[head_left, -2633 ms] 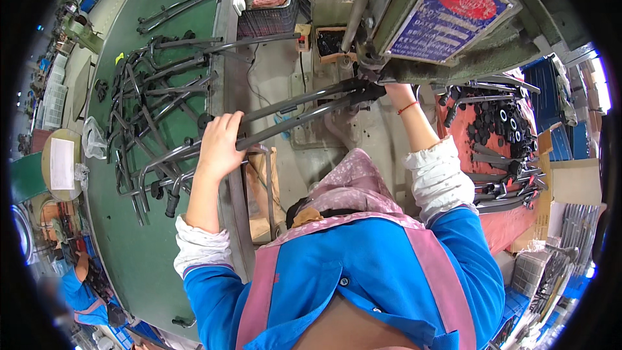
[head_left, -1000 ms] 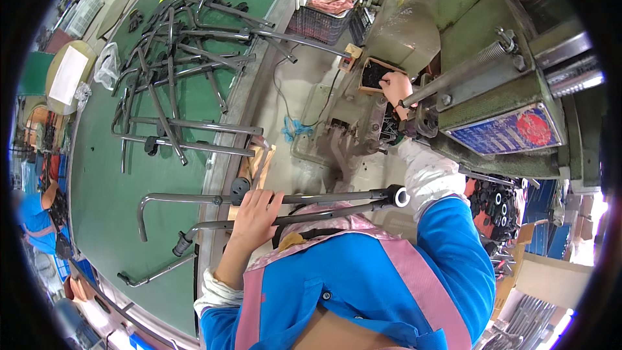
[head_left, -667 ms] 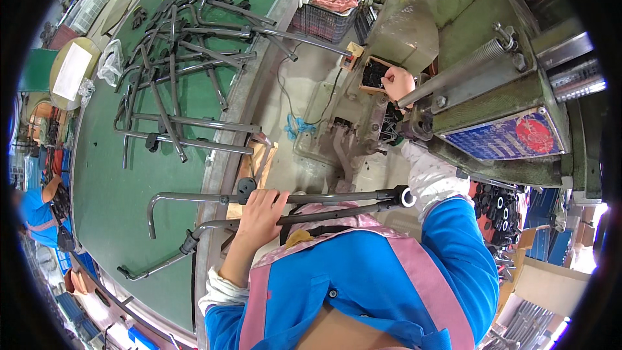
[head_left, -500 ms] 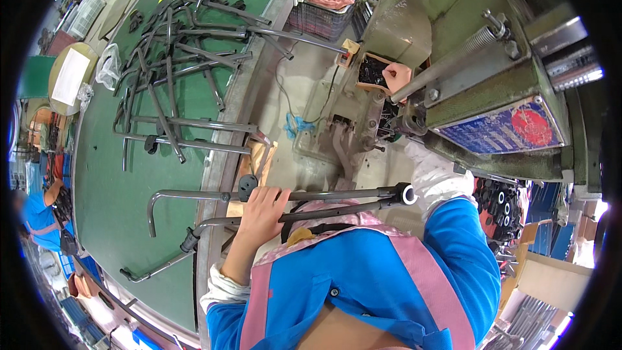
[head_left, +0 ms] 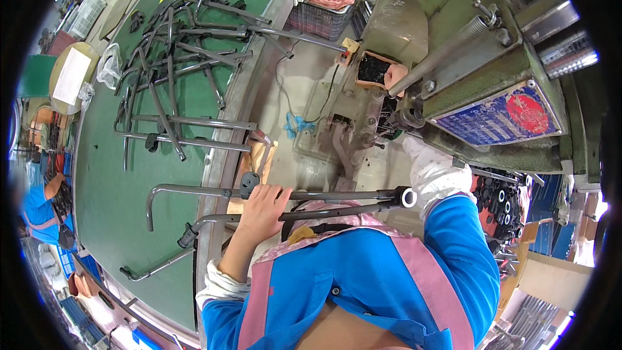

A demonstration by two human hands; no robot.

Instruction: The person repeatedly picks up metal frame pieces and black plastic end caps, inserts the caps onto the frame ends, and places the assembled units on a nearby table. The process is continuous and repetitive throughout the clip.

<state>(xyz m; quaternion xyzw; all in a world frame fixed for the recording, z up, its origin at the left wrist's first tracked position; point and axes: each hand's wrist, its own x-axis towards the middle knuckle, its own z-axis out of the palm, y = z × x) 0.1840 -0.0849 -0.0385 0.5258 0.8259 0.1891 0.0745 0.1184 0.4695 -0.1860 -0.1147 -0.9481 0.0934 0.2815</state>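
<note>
Left hand (head_left: 264,209): fingers around tubular frame (head_left: 324,195), likely balancing it
Right hand (head_left: 394,76): at far parts box (head_left: 370,83); cannot tell grip

Black plastic crate (head_left: 321,21) just right of the green-topped table (head_left: 107,201), pinkish rags (head_left: 334,0) heaped in it. Crumpled blue scrap (head_left: 298,126) on the floor. Clear plastic bag (head_left: 109,65) at the table's left edge, next to a round tan disc (head_left: 88,81) with a white sheet (head_left: 72,78) on it. White baskets (head_left: 84,19) upper left. Co-worker in blue (head_left: 42,207) far left. Cardboard carton (head_left: 554,279) lower right.
</note>
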